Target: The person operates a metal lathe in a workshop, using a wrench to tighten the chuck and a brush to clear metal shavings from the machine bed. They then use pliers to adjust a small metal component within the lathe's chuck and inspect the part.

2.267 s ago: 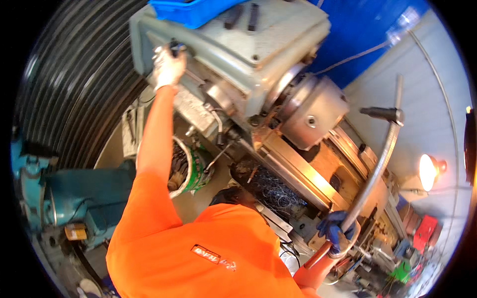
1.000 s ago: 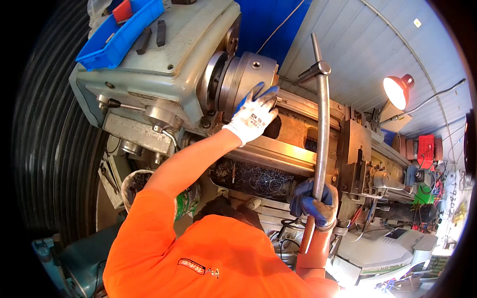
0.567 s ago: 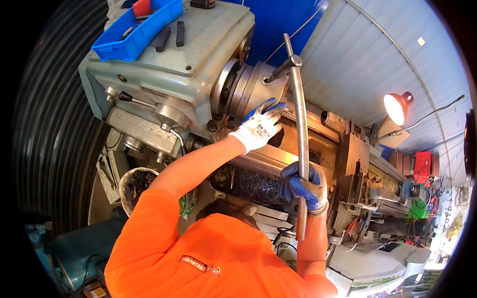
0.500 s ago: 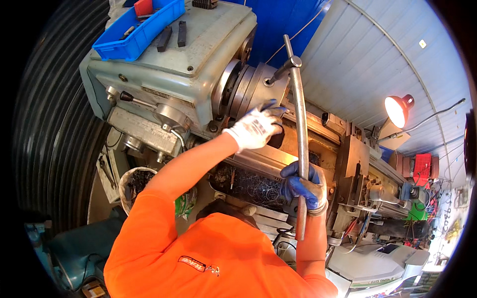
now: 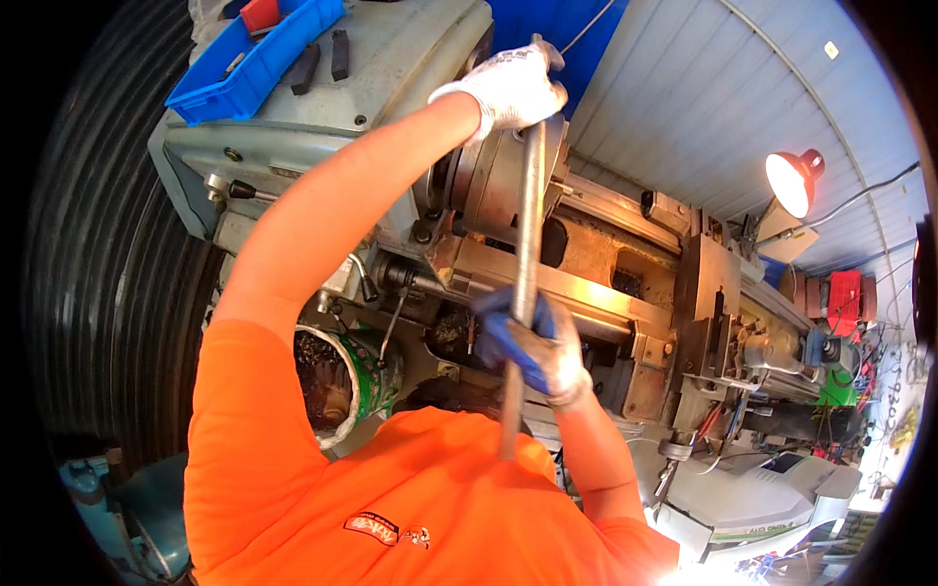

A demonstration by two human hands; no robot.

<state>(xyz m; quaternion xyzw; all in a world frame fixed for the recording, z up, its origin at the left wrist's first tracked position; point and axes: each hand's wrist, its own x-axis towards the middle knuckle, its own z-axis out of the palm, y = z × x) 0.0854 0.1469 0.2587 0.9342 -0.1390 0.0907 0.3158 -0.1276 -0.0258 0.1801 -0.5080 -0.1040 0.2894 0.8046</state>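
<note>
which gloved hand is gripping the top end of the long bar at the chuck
The left hand, in the white glove, grips the long metal bar at its top by the chuck. The right hand, blue-gloved, holds it lower down.

The grey lathe headstock [image 5: 391, 68] carries a blue plastic bin [image 5: 249, 63] on its flat top — two dark blocks [image 5: 320, 61] lie just beside it, a red item [image 5: 259, 14] inside.

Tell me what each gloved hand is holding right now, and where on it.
Both grip the long grey metal bar: left hand at its top end by the lathe chuck, right hand around its lower part.
</note>
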